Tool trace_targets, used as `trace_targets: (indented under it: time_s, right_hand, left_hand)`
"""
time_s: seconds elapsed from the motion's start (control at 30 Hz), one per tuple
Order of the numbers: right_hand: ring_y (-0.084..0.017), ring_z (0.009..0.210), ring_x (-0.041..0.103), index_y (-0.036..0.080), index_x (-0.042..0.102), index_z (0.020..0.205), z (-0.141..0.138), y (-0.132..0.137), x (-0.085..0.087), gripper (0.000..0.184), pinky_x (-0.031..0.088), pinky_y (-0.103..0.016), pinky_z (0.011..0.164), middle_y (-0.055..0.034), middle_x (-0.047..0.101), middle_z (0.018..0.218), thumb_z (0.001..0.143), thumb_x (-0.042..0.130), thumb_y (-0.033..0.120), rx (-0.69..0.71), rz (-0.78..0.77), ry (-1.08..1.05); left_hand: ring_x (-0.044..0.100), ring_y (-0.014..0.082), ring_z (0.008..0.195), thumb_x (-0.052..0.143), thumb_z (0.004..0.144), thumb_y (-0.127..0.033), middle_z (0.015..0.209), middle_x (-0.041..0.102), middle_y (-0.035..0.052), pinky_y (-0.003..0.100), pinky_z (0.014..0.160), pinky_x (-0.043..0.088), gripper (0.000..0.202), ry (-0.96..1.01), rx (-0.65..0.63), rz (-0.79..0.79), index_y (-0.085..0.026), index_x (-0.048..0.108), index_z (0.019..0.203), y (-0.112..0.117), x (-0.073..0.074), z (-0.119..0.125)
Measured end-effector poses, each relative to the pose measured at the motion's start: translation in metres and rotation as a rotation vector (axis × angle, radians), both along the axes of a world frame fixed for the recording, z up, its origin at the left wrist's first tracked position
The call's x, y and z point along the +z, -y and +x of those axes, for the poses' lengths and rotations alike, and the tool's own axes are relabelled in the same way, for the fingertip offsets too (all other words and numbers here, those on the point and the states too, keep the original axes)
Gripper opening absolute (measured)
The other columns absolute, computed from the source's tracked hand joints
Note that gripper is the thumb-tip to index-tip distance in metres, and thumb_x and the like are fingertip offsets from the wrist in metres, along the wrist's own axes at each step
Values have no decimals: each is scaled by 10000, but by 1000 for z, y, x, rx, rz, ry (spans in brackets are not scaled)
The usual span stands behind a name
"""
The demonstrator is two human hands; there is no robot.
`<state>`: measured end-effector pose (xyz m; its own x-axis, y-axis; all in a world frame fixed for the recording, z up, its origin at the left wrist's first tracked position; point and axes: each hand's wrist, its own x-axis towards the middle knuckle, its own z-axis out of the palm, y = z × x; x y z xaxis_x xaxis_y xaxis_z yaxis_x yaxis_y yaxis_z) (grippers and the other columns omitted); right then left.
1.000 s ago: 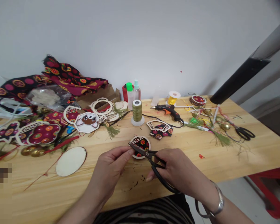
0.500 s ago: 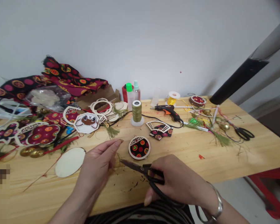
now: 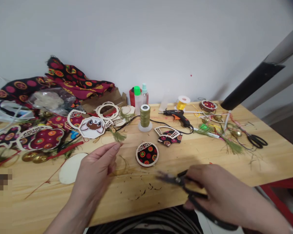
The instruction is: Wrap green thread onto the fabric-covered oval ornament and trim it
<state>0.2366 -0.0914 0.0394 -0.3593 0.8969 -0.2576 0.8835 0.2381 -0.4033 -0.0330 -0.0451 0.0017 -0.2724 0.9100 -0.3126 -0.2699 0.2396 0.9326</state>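
Note:
My left hand (image 3: 96, 167) is pinched closed above the table, left of a round pendant. A fine, dull thread (image 3: 125, 165) hangs below its fingertips, hard to make out. My right hand (image 3: 217, 185) has its fingers through the handles of black-handled scissors (image 3: 179, 180), whose blades point left and are blurred by motion. Between the hands lies the round pendant (image 3: 147, 155), with a pale wooden rim, a fretwork top and dark flowered fabric. Behind it stands a spool of olive thread (image 3: 145, 117).
A hot glue gun (image 3: 177, 116), a fan-shaped piece (image 3: 169, 136) and a yellow spool (image 3: 182, 104) sit toward the back. Patterned fabric (image 3: 75, 78) and wooden ornaments crowd the left. More scissors (image 3: 257, 141) lie right, beside tassels. A white oval (image 3: 72, 169) is by my left wrist.
My right hand has drawn the scissors away to the right, apart from the left hand. The left hand has shifted slightly left and stays pinched.

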Motion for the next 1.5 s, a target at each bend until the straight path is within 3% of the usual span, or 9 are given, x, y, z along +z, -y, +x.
trace_targets:
  time_s: [0.13, 0.23, 0.53, 0.63, 0.73, 0.83, 0.97, 1.23, 1.5]
  right_hand:
    - [-197, 600, 596, 211, 621, 783, 47, -6, -16, 211, 368, -270, 529, -57, 675, 725, 764, 545, 407, -241, 3, 285]
    - [-219, 630, 617, 185, 612, 791, 67, -10, -26, 267, 391, -282, 543, -96, 680, 740, 799, 474, 414, -351, -38, 334]
    - [-228, 677, 621, 167, 626, 803, 75, -18, -25, 215, 425, -303, 587, -110, 677, 791, 781, 498, 338, -369, -53, 320]
    - [-272, 686, 613, 162, 651, 804, 64, -20, -20, 268, 425, -357, 602, -127, 661, 749, 819, 479, 367, -398, 42, 431]
    - [-233, 799, 585, 179, 656, 856, 33, -21, -16, 260, 439, -352, 702, -108, 639, 874, 887, 427, 297, -233, 300, 242]
    - [-176, 848, 524, 193, 636, 849, -10, -22, -21, 213, 427, -297, 738, -67, 596, 900, 908, 435, 228, 81, 357, -67]
    - [-193, 875, 462, 178, 595, 889, -53, -24, -39, 123, 399, -334, 768, -53, 569, 905, 861, 493, 115, 272, 490, -90]
    - [-207, 854, 446, 154, 557, 862, -71, -29, -52, 101, 372, -363, 757, -74, 546, 895, 879, 464, 117, 401, 604, 68]
    - [-201, 763, 442, 150, 527, 742, -74, -30, -61, 165, 347, -365, 697, -44, 520, 763, 873, 444, 96, 460, 755, 59]
  left_hand:
    - [251, 34, 383, 751, 638, -273, 417, 351, -101, 164, 362, 193, 221, 10, 9, 2, -152, 690, 813, 0, -1, 1]
    - [247, 35, 381, 755, 637, -275, 411, 345, -103, 167, 363, 192, 220, 20, 4, -4, -153, 691, 808, 1, -2, 3]
    - [245, 35, 381, 767, 621, -278, 400, 347, -100, 173, 365, 180, 233, 43, -2, -27, -149, 694, 800, 2, -2, 5]
    - [241, 34, 382, 770, 621, -284, 395, 351, -99, 174, 365, 172, 240, 51, -8, -38, -146, 697, 803, 2, -2, 5]
    - [253, 36, 384, 767, 624, -296, 394, 362, -96, 173, 366, 178, 245, 35, -19, -40, -147, 700, 806, 3, -3, 6]
    - [261, 36, 385, 767, 621, -306, 408, 381, -93, 174, 364, 181, 253, 29, -30, -42, -150, 703, 809, 4, -3, 9]
    - [266, 36, 385, 776, 606, -311, 413, 384, -93, 178, 364, 183, 262, 30, -36, -42, -146, 705, 796, 6, -1, 10]
    - [272, 41, 382, 776, 601, -312, 398, 391, -92, 172, 357, 191, 255, 30, -28, -45, -140, 701, 775, 7, -1, 9]
    - [267, 37, 386, 788, 594, -318, 390, 393, -92, 168, 361, 192, 283, 48, -26, -49, -135, 702, 791, 8, -6, 8]
